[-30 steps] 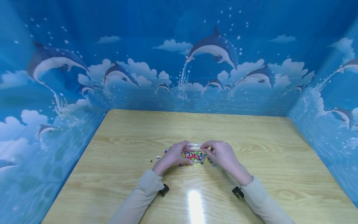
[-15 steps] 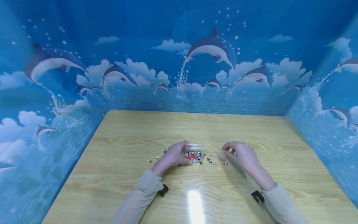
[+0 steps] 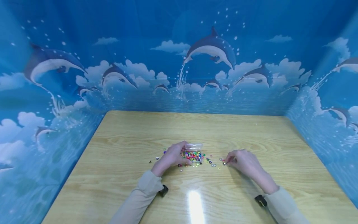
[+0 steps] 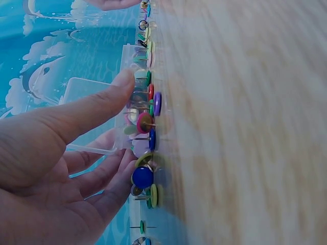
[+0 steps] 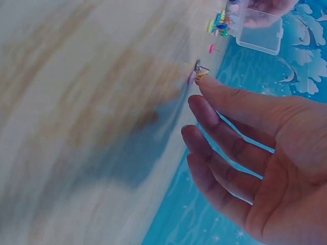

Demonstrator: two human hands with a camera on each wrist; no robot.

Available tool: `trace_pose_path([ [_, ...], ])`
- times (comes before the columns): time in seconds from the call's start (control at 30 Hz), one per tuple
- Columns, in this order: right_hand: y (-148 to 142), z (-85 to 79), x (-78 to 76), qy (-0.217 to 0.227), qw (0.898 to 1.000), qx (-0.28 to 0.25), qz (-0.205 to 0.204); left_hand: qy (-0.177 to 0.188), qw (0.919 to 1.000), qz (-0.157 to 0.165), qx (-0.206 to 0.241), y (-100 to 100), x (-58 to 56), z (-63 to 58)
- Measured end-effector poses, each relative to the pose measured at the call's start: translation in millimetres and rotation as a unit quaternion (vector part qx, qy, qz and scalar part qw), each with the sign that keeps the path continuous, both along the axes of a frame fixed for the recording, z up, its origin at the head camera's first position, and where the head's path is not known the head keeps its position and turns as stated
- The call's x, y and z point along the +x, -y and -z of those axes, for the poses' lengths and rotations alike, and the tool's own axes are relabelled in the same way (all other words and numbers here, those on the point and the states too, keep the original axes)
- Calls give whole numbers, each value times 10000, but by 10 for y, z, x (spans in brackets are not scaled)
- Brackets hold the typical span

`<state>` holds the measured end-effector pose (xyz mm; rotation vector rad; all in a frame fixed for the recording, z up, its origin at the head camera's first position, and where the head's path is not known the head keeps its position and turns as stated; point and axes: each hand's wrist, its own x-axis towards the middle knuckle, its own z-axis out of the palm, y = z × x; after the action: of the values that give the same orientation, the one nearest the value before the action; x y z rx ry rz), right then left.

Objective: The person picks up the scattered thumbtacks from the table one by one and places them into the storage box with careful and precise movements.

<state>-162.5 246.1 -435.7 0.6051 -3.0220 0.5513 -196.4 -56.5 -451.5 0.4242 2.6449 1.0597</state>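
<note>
Head view is showing the left hand [image 3: 174, 155] gripping the open box [image 3: 194, 145], thumb and fingers wrapped round it, well in from the far edge of the table [image 3: 145, 127], while the right hand [image 3: 244, 160] is holding bent fingers at loose tacks [image 3: 224, 163] toward the right edge — whether they are pinching one, I cannot tell. Bare pins [image 5: 204, 68] are posing the likelier risk, pricking any fingertip pressing down blindly — while a jolt from the left hand could send the box's heap [image 3: 193, 156] spilling.

Right hand [image 3: 245, 161] gone from box [image 3: 194, 145], lowered to outlying thumbtacks [image 3: 224, 163].
</note>
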Motion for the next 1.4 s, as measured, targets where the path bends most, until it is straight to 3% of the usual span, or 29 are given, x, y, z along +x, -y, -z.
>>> trace_pose_path([
  [0.27,32,28,-29,-51,10000,36,54,42,10000,-54,-71,-13,4,-11],
  [0.67,286,-18,-42,-535,9985,-95,78,46,9999,-75,-104,-8,7,-8],
  [1.1,780,-39,-118,-832,9939,-691,-218,-35,9999,28,-96,17,20,-7],
  [1.4,929,-22,-130,-964,9901,-943,-383,-94,9999,120,-66,25,8,12],
])
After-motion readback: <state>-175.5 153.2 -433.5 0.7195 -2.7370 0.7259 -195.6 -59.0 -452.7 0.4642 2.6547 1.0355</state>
